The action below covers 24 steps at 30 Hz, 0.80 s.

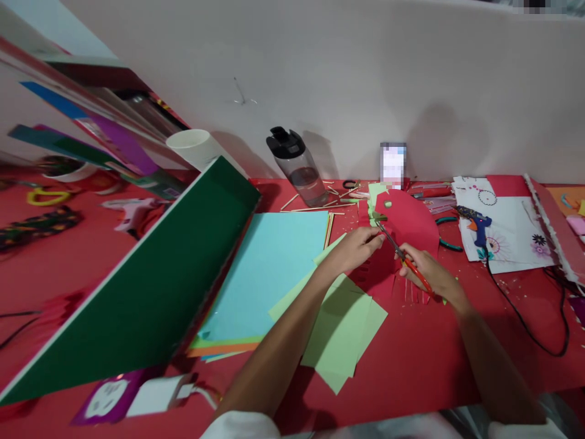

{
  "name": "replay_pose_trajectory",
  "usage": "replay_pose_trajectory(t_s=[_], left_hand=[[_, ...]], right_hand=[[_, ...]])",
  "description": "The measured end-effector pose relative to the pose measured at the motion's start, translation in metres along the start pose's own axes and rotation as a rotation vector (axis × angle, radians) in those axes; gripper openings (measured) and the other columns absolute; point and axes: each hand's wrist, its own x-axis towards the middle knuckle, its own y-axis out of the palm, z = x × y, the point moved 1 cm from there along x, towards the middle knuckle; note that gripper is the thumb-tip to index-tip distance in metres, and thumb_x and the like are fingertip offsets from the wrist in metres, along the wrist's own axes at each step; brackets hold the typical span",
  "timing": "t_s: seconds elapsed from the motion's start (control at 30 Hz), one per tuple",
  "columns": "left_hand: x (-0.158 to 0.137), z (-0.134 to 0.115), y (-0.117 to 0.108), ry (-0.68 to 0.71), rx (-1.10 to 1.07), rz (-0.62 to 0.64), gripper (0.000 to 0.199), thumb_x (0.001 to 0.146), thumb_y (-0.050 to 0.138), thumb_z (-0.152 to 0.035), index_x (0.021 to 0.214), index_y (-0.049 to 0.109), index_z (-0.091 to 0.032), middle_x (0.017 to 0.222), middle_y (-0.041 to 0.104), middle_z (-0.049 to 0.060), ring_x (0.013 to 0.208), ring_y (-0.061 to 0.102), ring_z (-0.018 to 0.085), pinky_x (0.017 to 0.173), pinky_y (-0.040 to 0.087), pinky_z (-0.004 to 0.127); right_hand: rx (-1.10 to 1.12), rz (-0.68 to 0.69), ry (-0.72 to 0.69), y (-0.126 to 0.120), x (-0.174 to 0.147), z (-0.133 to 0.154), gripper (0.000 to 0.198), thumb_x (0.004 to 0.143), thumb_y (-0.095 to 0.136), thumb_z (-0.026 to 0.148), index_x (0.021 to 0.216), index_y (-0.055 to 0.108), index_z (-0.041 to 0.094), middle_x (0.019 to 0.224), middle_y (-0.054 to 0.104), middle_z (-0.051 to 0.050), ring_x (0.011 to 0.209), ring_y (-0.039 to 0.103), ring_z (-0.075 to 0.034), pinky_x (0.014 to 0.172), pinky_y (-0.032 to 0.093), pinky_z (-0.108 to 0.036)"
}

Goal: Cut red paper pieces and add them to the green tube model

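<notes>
One red tabletop (pixel 411 366) meets a pale wall (pixel 338 79); right hand (pixel 427 271) grips scissors (pixel 415 272), left hand (pixel 356 249) unclear in hold.

Hands (pixel 356 249) (pixel 428 271) partly hide the red paper (pixel 414 222) — the phone screen (pixel 393 162) is blurred.

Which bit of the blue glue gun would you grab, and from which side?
Best, I'd say, by the glue gun's blue handle, coming from the near right: the handle points toward the near side, while the dark barrel points left, away from that approach. The black cord trails from the handle's end, so keep clear of it.
</notes>
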Motion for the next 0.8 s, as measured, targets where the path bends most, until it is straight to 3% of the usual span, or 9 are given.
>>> replay_pose_trajectory(t_s=[0.27, 0.5, 0.67, 0.8], left_hand=[[-0.001, -0.003, -0.002, -0.033, 0.122, 0.007, 0.032, 0.100, 0.044, -0.038, 0.072, 0.045, -0.021, 0.066, 0.044, -0.003, 0.062, 0.043, 0.015, 0.060, 0.028, 0.030], [-0.001, -0.001, -0.003, -0.029, 0.100, 0.057, 0.032, 0.100, 0.045, -0.039, 0.074, 0.049, -0.021, 0.066, 0.047, -0.003, 0.061, 0.045, 0.015, 0.060, 0.030, 0.029], [0.000, 0.006, -0.005, -0.027, 0.000, 0.102, 0.034, 0.100, 0.047, -0.043, 0.077, 0.057, -0.020, 0.067, 0.054, -0.001, 0.062, 0.052, 0.015, 0.061, 0.039, 0.029], [0.001, 0.013, -0.013, -0.041, -0.055, 0.062, 0.042, 0.102, 0.046, -0.052, 0.085, 0.064, -0.018, 0.084, 0.068, 0.005, 0.076, 0.062, 0.019, 0.072, 0.051, 0.031]], right_hand=[[-0.059, -0.030, 0.027, 0.000, 0.001, 0.005, 0.030, 0.100, 0.063, 0.052, 0.101, 0.052, 0.024, 0.073, 0.055, 0.007, 0.063, 0.044, -0.014, 0.063, 0.033, -0.026], [0.004, -0.082, 0.040, 0.005, 0.004, 0.000, 0.030, 0.099, 0.064, 0.052, 0.096, 0.055, 0.023, 0.072, 0.056, 0.007, 0.064, 0.046, -0.013, 0.063, 0.033, -0.025], [0.036, -0.108, 0.054, 0.004, 0.005, -0.001, 0.033, 0.098, 0.065, 0.054, 0.098, 0.057, 0.023, 0.073, 0.056, 0.006, 0.064, 0.048, -0.013, 0.062, 0.035, -0.024], [0.060, -0.144, 0.054, -0.002, 0.003, 0.002, 0.035, 0.097, 0.065, 0.057, 0.096, 0.056, 0.023, 0.072, 0.053, 0.006, 0.062, 0.044, -0.013, 0.062, 0.037, -0.024]])
